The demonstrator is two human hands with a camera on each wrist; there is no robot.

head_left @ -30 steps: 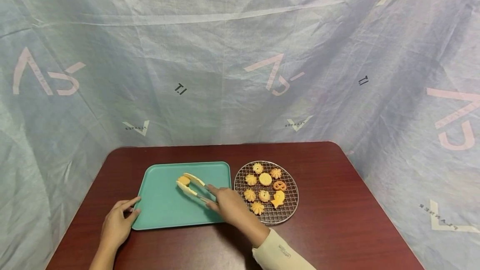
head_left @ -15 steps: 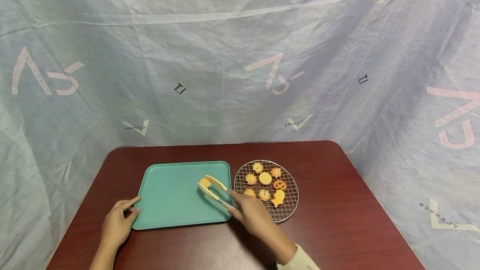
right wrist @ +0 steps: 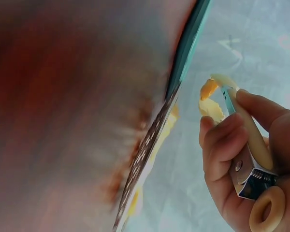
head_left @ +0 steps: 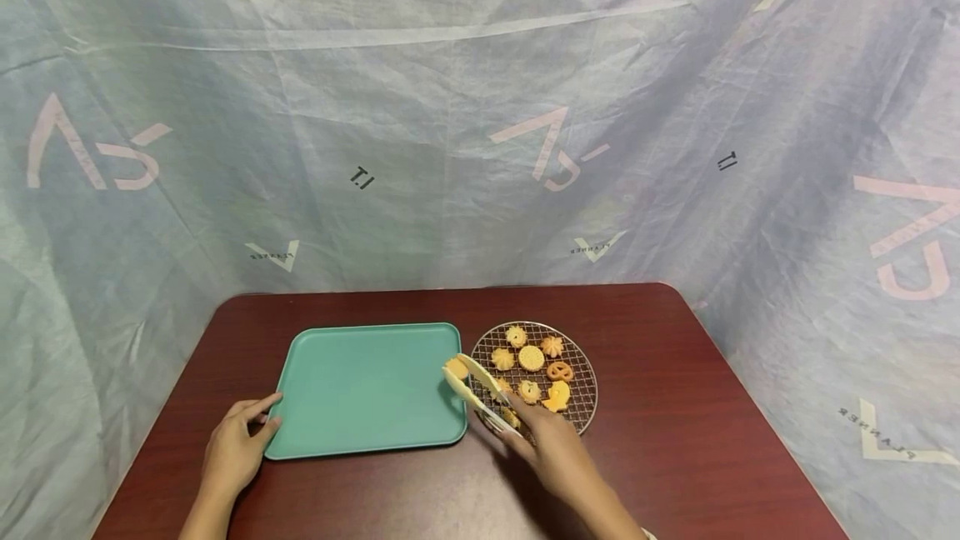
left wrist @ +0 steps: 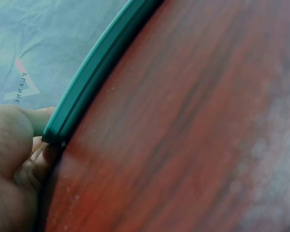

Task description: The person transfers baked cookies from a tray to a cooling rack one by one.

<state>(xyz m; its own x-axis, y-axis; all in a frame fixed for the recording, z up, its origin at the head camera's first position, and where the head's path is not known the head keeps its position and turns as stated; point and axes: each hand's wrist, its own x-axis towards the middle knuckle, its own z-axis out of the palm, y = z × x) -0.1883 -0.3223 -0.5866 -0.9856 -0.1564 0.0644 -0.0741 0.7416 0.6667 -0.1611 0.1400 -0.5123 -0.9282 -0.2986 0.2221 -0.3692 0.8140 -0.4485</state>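
My right hand (head_left: 555, 448) grips a pair of tongs (head_left: 480, 390) with cream tips. Between those tips sits a small golden-brown cookie (head_left: 456, 368), raised at the right edge of the teal tray (head_left: 367, 390). In the right wrist view, fingers wrap round the tongs' handle (right wrist: 256, 145), the cookie (right wrist: 209, 89) beyond them. At the tray's left side, my left hand (head_left: 234, 444) holds the rim near the front corner; the left wrist view shows its fingers around the rim (left wrist: 82, 92). A round wire rack (head_left: 585, 415) partly lies under the tongs.
On the rack are several flower-shaped cookies (head_left: 502, 358), a round cookie (head_left: 531, 358), a pretzel (head_left: 559, 371) and a fish-shaped cracker (head_left: 557, 396). The dark red table (head_left: 675, 423) bears everything. Grey printed cloth (head_left: 450, 148) hangs behind and at both sides.
My right hand has carried the tongs and cookie rightward, from over the tray's middle to its right edge beside the rack. My left hand has stayed at the rim.
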